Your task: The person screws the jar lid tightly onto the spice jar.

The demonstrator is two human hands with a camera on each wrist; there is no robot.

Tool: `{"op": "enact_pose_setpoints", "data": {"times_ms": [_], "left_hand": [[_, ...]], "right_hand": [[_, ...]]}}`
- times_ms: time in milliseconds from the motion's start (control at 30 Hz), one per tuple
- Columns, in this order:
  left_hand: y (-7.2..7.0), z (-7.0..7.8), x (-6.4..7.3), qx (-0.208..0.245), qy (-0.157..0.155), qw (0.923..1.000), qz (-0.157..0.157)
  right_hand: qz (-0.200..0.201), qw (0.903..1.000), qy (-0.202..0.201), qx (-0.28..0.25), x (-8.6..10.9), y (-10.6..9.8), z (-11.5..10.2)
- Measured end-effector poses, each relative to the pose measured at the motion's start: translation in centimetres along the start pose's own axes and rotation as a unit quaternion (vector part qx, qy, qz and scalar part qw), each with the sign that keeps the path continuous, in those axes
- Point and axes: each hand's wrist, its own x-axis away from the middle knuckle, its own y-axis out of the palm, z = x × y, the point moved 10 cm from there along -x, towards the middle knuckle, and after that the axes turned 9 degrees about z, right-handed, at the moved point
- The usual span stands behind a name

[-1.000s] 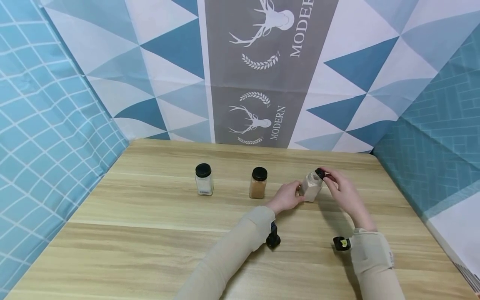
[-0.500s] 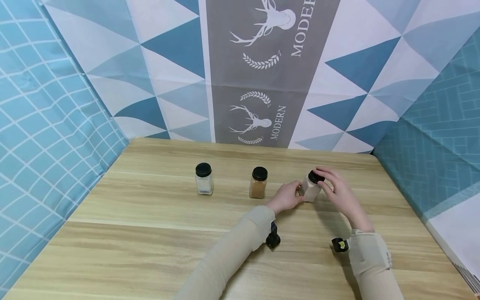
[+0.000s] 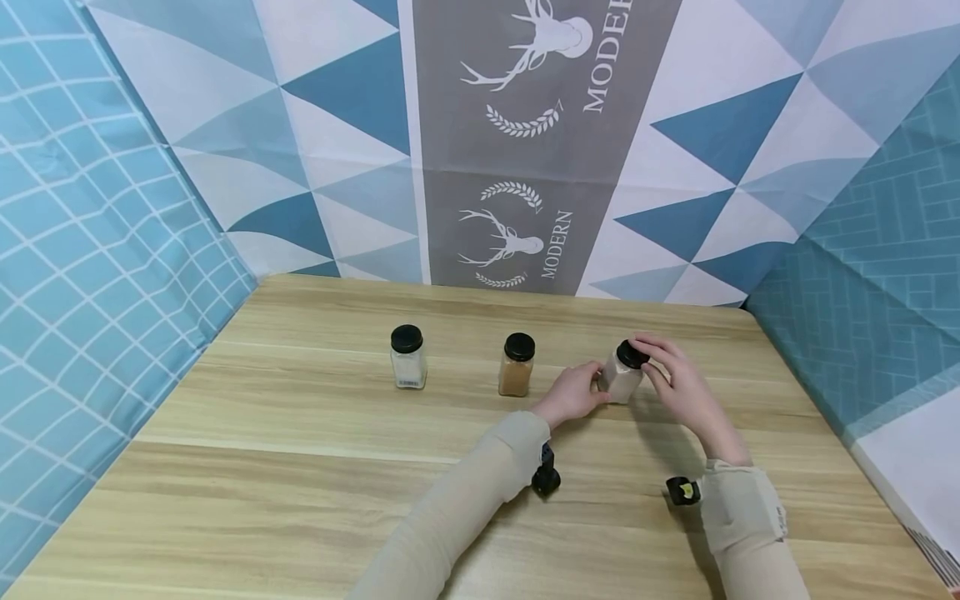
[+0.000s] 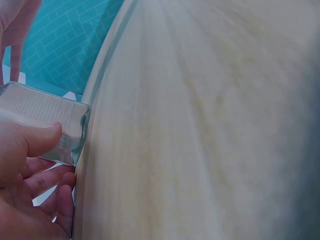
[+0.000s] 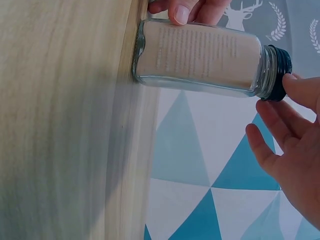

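A square glass spice jar (image 5: 200,55) with pale beige powder stands upright at the right of the table. My left hand (image 3: 576,393) grips its lower body from the left; in the left wrist view the thumb lies across the glass. The black lid (image 5: 280,73) sits on the jar's mouth, with some thread showing below it in the right wrist view. My right hand (image 3: 681,390) pinches this lid between thumb and fingers from the right.
To the left stand two more black-lidded jars, one with tan powder (image 3: 515,373) and one with white contents (image 3: 408,367). The wooden table (image 3: 300,483) meets patterned cloth walls at the back and sides.
One second ago the right hand held the lid tilted beside the open mouth. It has since come down onto the jar. The left hand has stayed in place.
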Motion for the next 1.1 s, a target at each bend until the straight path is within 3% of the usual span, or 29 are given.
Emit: {"op": "enact_pose_setpoints", "data": {"times_ms": [300,500,833,1100], "left_hand": [[0.02,-0.08,0.01,-0.001,0.001,1.0,0.003],[-0.01,-0.14,0.04,0.002,-0.004,1.0,0.004],[0.22,-0.24,-0.01,0.003,-0.004,1.0,0.003],[0.24,-0.27,-0.13,0.003,-0.007,1.0,0.0]], "right_hand": [[0.003,0.9991,0.038,0.017,0.16,-0.08,0.68],[0.015,0.9985,0.037,0.036,0.24,-0.15,0.79],[-0.006,0.9994,0.023,-0.026,0.23,0.19,0.79],[-0.004,0.9995,0.028,-0.017,0.01,-0.01,0.83]]}}
